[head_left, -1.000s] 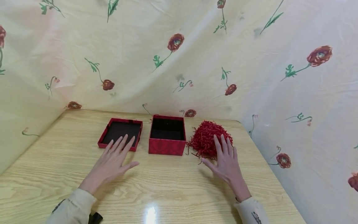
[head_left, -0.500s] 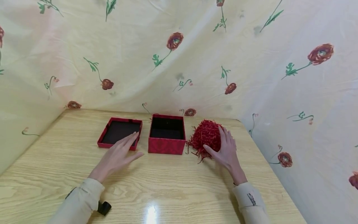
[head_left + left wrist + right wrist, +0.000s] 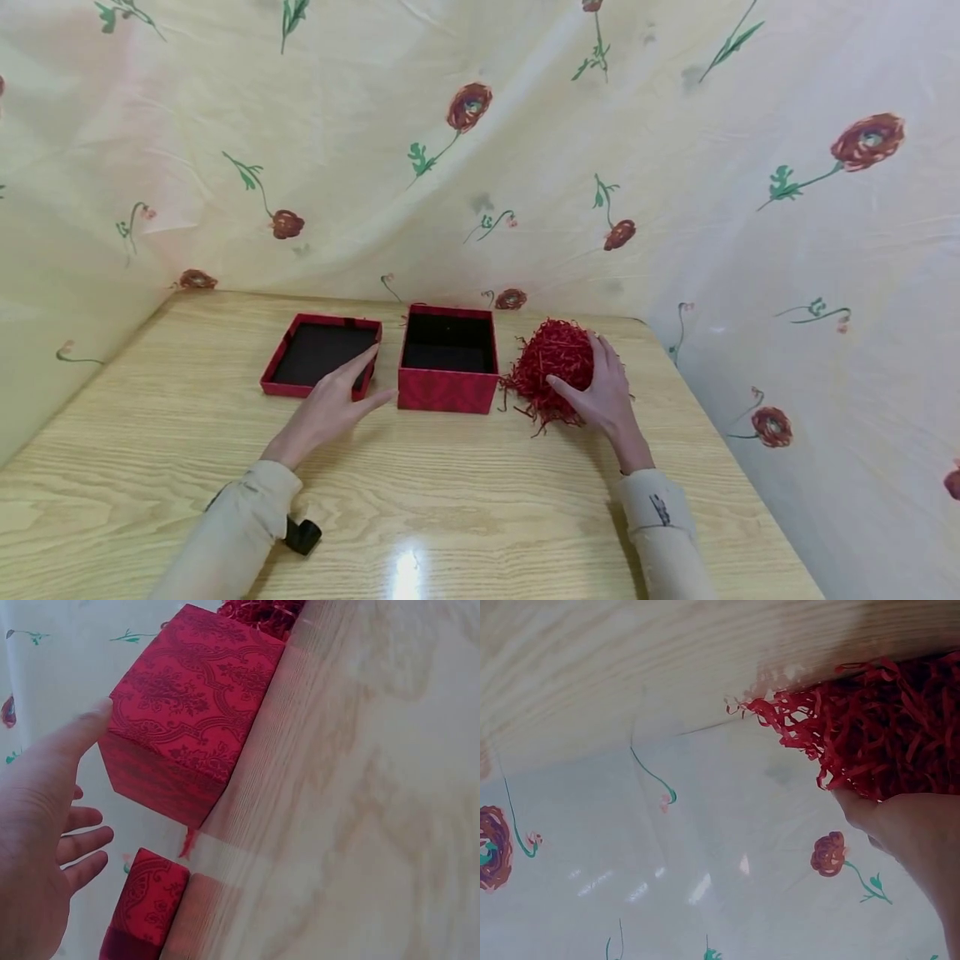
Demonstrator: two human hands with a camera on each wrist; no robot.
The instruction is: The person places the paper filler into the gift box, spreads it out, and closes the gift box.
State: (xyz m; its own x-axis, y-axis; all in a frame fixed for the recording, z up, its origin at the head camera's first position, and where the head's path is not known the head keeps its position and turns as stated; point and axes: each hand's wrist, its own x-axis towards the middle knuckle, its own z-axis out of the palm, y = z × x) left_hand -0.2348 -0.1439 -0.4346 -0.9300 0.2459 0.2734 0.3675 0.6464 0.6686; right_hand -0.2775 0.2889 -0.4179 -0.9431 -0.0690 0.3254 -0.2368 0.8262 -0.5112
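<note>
In the head view a red patterned box (image 3: 447, 392) stands open-topped, its inside black. To its left lies the lid (image 3: 309, 390), black inside face up. My left hand (image 3: 324, 421) hovers over the lid's right front corner, its fingers extended toward the gap between lid and box. The left wrist view shows the thumb beside the box (image 3: 187, 697); contact is unclear. Right of the box is a heap of red shredded paper (image 3: 553, 367). My right hand (image 3: 606, 396) rests against the heap's right side, thumb spread over its front. Its fingertips are partly hidden behind the paper in the right wrist view.
The wooden table (image 3: 450, 492) ends at a floral cloth (image 3: 360, 167) behind and at both sides. A black object (image 3: 303, 537) sticks out by the left cuff. Loose red paper strips lie around the heap.
My left hand has moved right and forward, from above the lid toward the box, and turned more edge-on. My right hand has gone forward to the right side of the paper heap.
</note>
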